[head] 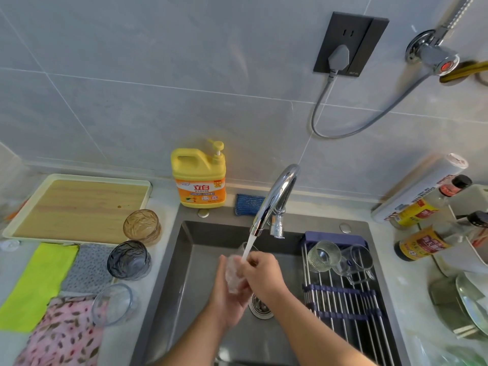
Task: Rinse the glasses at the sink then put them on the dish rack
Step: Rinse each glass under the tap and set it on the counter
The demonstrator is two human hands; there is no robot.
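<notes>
Fingers (239, 281) of both hands gripping one glass (233, 277) under tap (274, 199) water; three glasses (129, 260) on table, two (340, 256) on rack (343, 299).

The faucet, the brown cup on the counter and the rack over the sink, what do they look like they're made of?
Faucet: polished, chrome-looking metal; mirror-bright highlights along its curve.
Brown cup: amber-tinted glass, or possibly clear plastic; see-through, with a crinkled surface texture.
Rack: bare steel-looking rods with a dull shine, joined by dark blue bands, probably plastic or silicone.
</notes>
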